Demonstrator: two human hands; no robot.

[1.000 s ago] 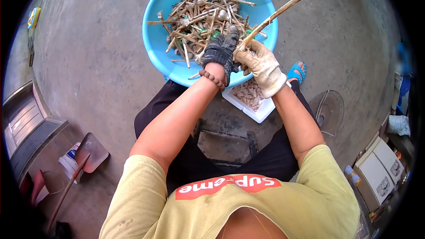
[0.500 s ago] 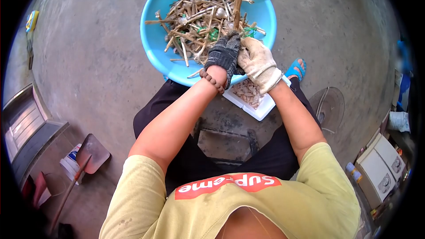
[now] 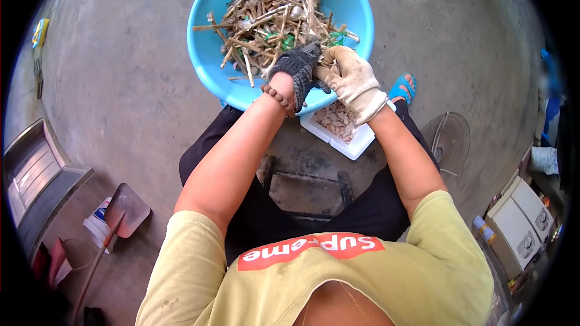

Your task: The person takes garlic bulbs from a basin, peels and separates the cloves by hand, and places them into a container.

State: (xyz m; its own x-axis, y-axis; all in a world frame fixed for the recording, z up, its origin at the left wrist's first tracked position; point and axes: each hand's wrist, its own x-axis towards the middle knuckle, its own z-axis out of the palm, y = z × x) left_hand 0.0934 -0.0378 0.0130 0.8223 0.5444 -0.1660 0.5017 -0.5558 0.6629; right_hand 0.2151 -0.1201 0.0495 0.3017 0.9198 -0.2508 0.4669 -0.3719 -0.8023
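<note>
In a dark grey glove, my left hand (image 3: pixel 297 66) is closed around the lower end of a dried garlic stalk (image 3: pixel 311 0), which points up and away over the basin. My right hand (image 3: pixel 349 81), in a dirty cream glove, is right beside it with thumb and fingers pinched together; what they hold is hidden. Both hands are over the near rim of a light blue basin (image 3: pixel 202 45). A heap of dry garlic stalks (image 3: pixel 266 21) with some bulbs and green netting lies inside. Under my right wrist, a white foam box (image 3: pixel 353 150) holds pale garlic cloves (image 3: pixel 337 122).
A low dark stool frame (image 3: pixel 308 175) stands between my legs. To the right is a round fan grille (image 3: pixel 446 140) on the concrete floor. At the left are a shovel (image 3: pixel 128 210) and a white bucket (image 3: pixel 96 226). Cardboard boxes (image 3: pixel 516 223) line the right side.
Both hands have shifted slightly left, and the garlic stalk has moved left with them. The right fingertips have drawn a little apart from the left hand.
</note>
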